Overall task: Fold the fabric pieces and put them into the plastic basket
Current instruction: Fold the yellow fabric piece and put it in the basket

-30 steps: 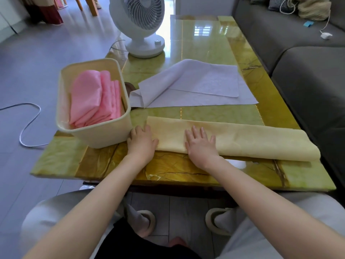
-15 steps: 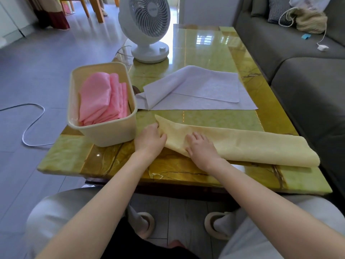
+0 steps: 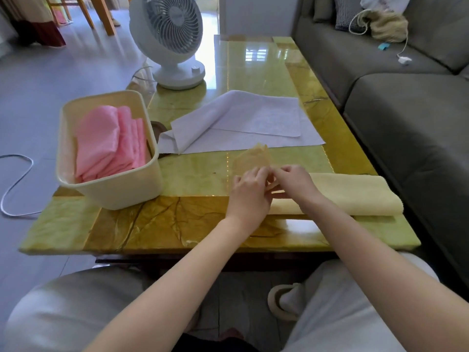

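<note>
Left grip [image 3: 250, 191] & right grip [image 3: 295, 185], fingers curled, both pinch the raised, blurred left end of the yellow fabric [image 3: 355, 196], rest lying folded along tabletop [image 3: 165, 224] front edge, right of plastic basket [image 3: 121, 194] w/ folded pink fabric [image 3: 106, 143] inside, white fabric [image 3: 243, 120] lying behind.

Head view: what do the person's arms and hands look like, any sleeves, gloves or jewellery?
Both forearms are bare right to the frame's lower edge, with no sleeve in view. The left hand and the right hand are bare too: no gloves, rings, watch or bracelet show. Lower down, light grey trousers cover the knees and a beige slipper is on one foot.
</note>
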### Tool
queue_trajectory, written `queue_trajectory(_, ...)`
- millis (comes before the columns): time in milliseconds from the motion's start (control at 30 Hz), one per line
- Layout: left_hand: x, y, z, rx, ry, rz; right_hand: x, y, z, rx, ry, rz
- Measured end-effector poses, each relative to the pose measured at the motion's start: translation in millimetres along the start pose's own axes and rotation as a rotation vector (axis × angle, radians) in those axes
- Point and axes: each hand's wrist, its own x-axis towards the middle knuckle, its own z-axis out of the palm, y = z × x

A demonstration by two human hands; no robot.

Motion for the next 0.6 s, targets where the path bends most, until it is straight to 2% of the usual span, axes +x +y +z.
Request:
queue_trajectory(133, -6.3, -6.9, 16.3, 0.229, -0.124, -0.03, 8.4, 20.3, -10.1, -0.095, 0.006, 0.106)
queue_trajectory(300, -12.1, -26.6, 14.3, 0.365, -0.241, -0.031, 11.2, 38.0, -10.8, -0.388, 0.012, 0.16)
queue_trajectory(433, -13.6, -37.5, 3.9, 0.3, -0.437, 0.059, 12.6, 44.4, -4.4, -0.509, -0.016, 0.154)
queue_trajectory(500, -9.7, -40.4, -3.4, 0.22, -0.483, 0.014, 14.3, 48.0, -2.2, -0.53, 0.001, 0.152)
queue_trajectory(600, 0.1, -43.6, -6.3, 0.11, -0.459, -0.091, 13.5, 48.4, -2.0, -0.516, 0.026, 0.155)
